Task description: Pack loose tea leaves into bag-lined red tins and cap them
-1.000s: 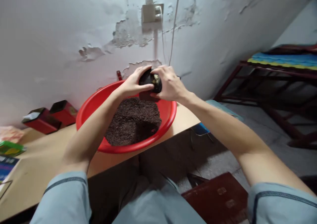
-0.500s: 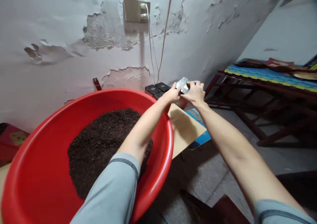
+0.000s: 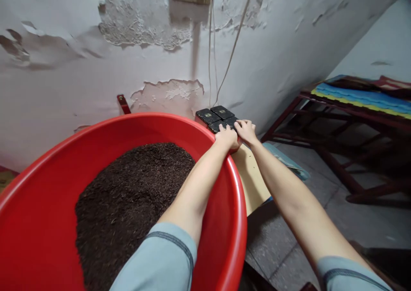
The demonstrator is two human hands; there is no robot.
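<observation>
Black tins (image 3: 214, 114) are standing lidded at far right; we are pressing one with left hand (image 3: 227, 137) and right hand (image 3: 245, 131) laid flat, unclenched; loose tea (image 3: 128, 196) is lying unpacked.

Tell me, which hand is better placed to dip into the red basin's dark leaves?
Probably the left hand: its forearm lies over the red basin, beside the dark leaves. The right hand rests farther out, on the black boxes past the rim.

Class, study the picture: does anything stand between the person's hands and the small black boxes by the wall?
Nothing visible does. The left hand and right hand rest on the nearest of the black boxes. The red basin lies under the left forearm, not between.
</observation>
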